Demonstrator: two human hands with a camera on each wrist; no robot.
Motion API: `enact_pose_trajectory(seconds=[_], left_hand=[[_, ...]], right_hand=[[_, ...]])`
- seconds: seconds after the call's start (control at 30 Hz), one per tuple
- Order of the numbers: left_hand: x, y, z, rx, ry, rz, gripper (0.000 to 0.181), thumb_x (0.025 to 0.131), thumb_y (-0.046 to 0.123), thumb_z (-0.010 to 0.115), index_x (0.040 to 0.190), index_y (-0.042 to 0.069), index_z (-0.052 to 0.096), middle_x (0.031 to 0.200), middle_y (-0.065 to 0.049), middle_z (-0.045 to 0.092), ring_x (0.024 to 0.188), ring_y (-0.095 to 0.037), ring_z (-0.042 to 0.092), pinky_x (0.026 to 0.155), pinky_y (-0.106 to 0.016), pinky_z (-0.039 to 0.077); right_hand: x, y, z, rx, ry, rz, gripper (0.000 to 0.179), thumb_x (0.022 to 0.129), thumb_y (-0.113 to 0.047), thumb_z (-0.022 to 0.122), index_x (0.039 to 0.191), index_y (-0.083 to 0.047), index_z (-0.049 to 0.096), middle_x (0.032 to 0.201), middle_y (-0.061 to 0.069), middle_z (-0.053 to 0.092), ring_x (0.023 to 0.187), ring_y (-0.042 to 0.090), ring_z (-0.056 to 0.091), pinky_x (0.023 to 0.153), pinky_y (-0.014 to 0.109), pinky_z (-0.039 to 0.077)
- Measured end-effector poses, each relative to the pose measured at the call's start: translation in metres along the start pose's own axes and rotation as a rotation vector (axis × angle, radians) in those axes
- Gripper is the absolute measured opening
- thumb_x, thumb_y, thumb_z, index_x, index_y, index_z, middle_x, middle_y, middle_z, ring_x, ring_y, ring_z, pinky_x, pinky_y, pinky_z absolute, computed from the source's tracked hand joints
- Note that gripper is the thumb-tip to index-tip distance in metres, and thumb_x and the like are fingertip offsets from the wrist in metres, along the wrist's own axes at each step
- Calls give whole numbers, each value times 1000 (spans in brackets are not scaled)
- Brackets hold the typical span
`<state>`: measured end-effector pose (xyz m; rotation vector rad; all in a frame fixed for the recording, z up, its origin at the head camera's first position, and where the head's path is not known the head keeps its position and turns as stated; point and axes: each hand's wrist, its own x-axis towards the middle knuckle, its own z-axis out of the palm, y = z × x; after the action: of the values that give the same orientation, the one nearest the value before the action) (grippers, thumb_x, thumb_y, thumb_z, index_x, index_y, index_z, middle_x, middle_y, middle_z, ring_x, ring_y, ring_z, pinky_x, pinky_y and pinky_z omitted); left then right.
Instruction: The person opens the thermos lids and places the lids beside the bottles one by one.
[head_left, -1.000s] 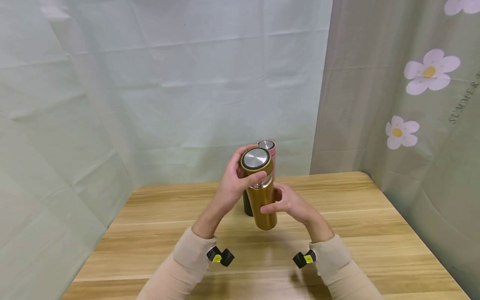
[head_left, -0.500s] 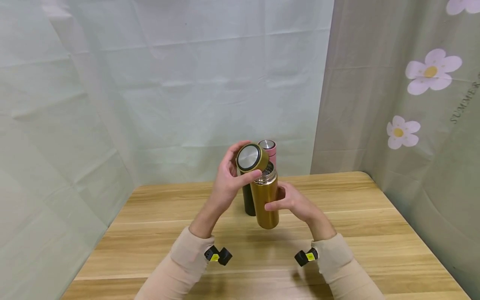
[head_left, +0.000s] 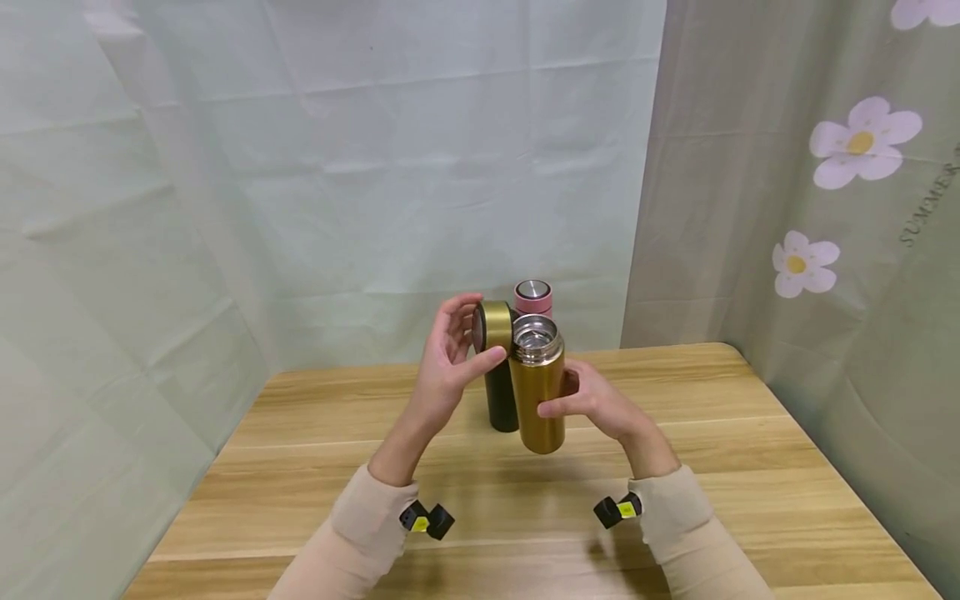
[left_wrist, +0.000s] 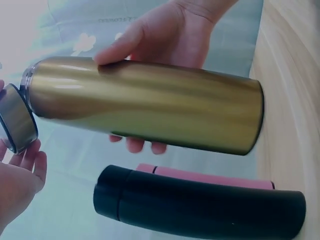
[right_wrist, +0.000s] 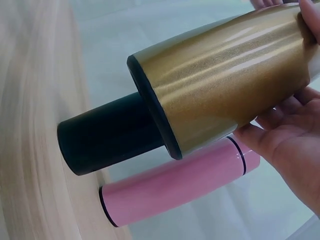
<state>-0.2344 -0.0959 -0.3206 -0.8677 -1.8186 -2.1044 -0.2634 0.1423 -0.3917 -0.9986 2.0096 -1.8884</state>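
My right hand (head_left: 600, 404) grips a gold thermos (head_left: 540, 400) around its body, holding it nearly upright above the table. Its steel mouth is uncovered, showing a shiny metal inside. Just left of that mouth, my left hand (head_left: 442, 367) pinches the gold lid (head_left: 497, 325) between thumb and fingers, turned on its side. In the left wrist view the lid (left_wrist: 19, 120) is right at the neck of the thermos (left_wrist: 145, 105). The right wrist view shows the dark base edge of the thermos (right_wrist: 230, 75) clear of the table.
Behind the gold thermos stand a black thermos (head_left: 501, 400), partly hidden, and a pink thermos (head_left: 533, 298) with a steel-topped lid. All are over a wooden table (head_left: 337, 467). A pale curtain (head_left: 412, 167) hangs behind, a flowered one (head_left: 720, 208) at right.
The lid has come off the gold thermos, moved left and tipped onto its side in my left hand. My right hand has shifted the thermos slightly right, and its mouth now shows.
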Motion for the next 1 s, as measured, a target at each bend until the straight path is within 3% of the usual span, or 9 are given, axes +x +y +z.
enact_pose_trajectory(seconds=[0.17,0.27,0.4,0.57,0.7,1.0], left_hand=[[-4,-6,-5,23,-39,11,78,89,8,76,157,14,38,138,-12,50,117,-25,55,107,-29,45],[-7,-10,-7,46,-66,27,71,91,7,75,154,9,43,141,-19,48,117,-25,57,106,-30,47],[-11,-13,-8,51,-76,13,59,91,4,73,145,1,48,133,-26,56,111,-23,61,99,-29,52],[-14,-17,-12,23,-59,-17,61,90,4,76,142,1,44,132,-21,56,111,-24,62,98,-31,52],[-16,-20,-16,53,-28,-31,61,90,7,78,140,4,42,133,-16,55,113,-23,62,98,-29,51],[-19,-22,-22,70,-7,-38,59,88,9,82,132,5,42,132,-17,60,120,-25,61,107,-29,45]], right_hand=[[-2,-2,-1,5,11,1,58,85,-16,78,137,-1,58,125,16,68,111,35,66,98,46,53],[-2,-2,-2,6,13,3,58,86,-18,78,137,0,58,125,16,67,112,35,66,99,46,53],[-2,-2,-3,-2,18,5,59,86,-19,79,137,1,57,126,16,67,112,36,65,99,45,53],[-3,-2,-6,-9,28,2,56,87,-19,78,135,1,58,124,16,67,111,36,66,98,45,53],[-2,-1,-7,1,24,-13,54,87,-18,77,134,2,58,123,17,68,111,35,66,98,45,54],[-3,-2,-7,5,30,-15,54,88,-17,75,135,3,58,125,16,67,112,34,67,98,44,54]])
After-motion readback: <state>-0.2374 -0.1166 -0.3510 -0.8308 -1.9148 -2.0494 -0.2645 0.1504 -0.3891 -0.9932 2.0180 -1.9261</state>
